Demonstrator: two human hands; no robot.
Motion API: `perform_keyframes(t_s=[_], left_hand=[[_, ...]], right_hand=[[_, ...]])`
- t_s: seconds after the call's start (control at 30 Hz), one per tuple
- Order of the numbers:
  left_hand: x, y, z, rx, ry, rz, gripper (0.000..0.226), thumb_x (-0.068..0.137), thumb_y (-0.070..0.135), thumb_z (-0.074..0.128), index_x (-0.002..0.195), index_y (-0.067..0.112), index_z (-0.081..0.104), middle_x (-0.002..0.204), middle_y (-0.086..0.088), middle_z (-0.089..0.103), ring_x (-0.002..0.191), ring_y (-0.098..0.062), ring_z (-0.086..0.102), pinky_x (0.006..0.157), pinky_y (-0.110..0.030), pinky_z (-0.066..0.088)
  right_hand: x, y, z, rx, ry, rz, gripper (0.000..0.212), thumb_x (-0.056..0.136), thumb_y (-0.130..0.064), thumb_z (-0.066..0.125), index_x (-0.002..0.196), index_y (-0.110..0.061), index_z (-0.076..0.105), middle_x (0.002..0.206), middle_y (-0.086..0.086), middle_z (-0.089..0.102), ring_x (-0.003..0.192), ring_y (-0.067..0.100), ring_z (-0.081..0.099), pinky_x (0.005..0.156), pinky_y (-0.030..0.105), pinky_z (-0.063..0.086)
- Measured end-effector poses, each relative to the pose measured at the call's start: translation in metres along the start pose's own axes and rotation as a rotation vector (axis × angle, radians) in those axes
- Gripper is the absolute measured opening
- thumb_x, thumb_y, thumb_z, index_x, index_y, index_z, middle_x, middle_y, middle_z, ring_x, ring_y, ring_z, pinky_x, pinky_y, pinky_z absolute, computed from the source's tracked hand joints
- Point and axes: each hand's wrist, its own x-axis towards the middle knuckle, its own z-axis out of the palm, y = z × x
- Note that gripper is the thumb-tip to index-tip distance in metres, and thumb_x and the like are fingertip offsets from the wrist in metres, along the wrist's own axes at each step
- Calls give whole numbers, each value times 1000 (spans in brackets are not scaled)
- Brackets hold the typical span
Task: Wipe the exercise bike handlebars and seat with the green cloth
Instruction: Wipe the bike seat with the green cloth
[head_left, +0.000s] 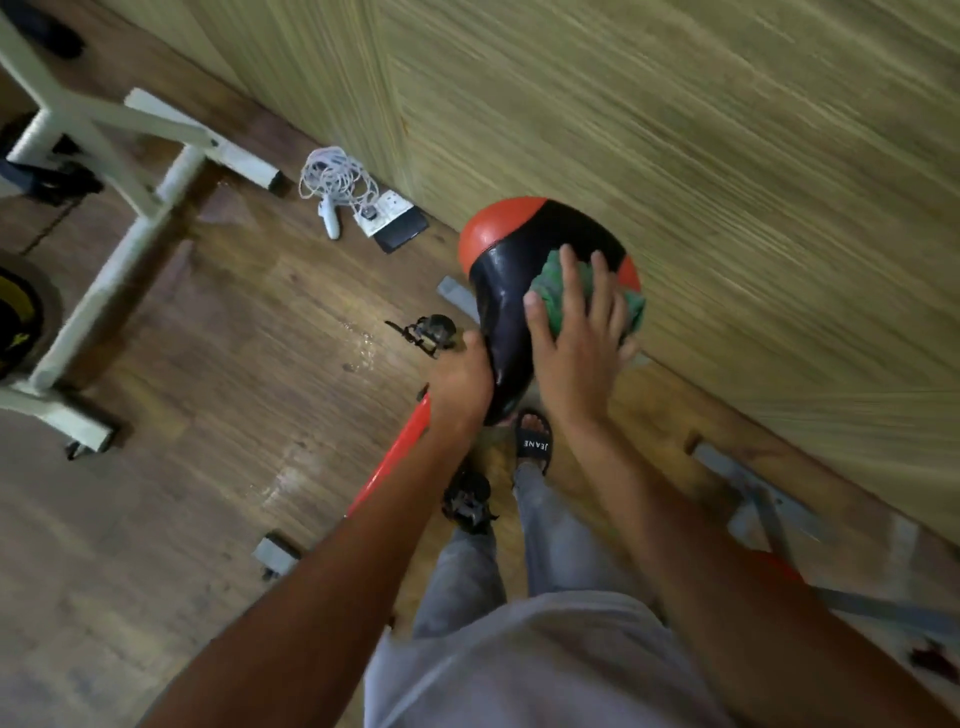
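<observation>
We press our right hand (574, 338) flat on the green cloth (558, 296), which lies on the black and red seat (511, 260). Our left hand (460, 382) grips the narrow front end of the seat, just beside the right hand. Below the seat we see a sandalled foot (535, 439) and a pedal (467, 501). Left of the seat, a white cable (332, 176) lies coiled on the wooden floor (234, 338).

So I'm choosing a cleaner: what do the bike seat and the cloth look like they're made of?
The seat looks like smooth vinyl or faux leather, black with red panels; its glossy highlights suggest that. The green cloth under the right hand bunches softly, likely microfibre or cotton; the blur leaves that open.
</observation>
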Motion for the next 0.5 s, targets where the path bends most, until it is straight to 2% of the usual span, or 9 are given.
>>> perform_keyframes(t_s=[0.07,0.13,0.2,0.27,0.37,0.43,0.5], left_hand=[[-1,4,-3,-11,26,21,56,101,43,31,129,1,56,128,-24,60,118,-41,57,100,-49,48],[1,6,-2,68,14,35,48,104,33,31,128,-1,54,121,-25,61,112,-40,58,96,-41,47],[12,2,2,110,39,2,38,106,22,31,122,-1,56,110,-23,62,103,-36,59,80,-29,40],[10,2,-1,167,29,45,35,106,21,31,117,0,57,111,-25,62,106,-39,60,83,-34,43],[18,-3,-3,210,4,78,29,106,17,36,119,-1,54,103,-20,63,99,-35,60,72,-33,33],[14,-2,-4,204,29,42,29,105,14,37,123,-3,52,115,-25,63,107,-40,59,77,-38,35],[10,-3,-6,209,27,85,33,104,20,38,125,-1,53,122,-27,61,115,-42,57,84,-40,42]], right_hand=[[-19,-12,5,58,-23,-60,63,98,-66,26,155,-40,28,164,-5,25,146,20,27,106,49,30],[-23,-7,5,34,-24,-110,62,99,-65,26,155,-40,29,164,-7,25,144,19,30,104,47,31],[-17,-7,8,71,25,44,62,99,-64,26,155,-39,29,163,-6,26,142,19,30,107,50,29],[-26,-22,16,272,95,229,62,99,-60,28,156,-34,28,162,-2,27,141,23,29,113,50,28],[-59,-47,26,557,69,205,64,102,-51,35,159,-25,21,165,2,22,145,16,24,117,32,22],[-52,-46,27,776,131,444,61,103,-45,39,156,-16,28,160,9,33,143,18,30,117,32,26],[-48,-41,30,930,68,759,57,102,-49,34,149,-16,40,147,12,51,134,30,47,112,43,37]])
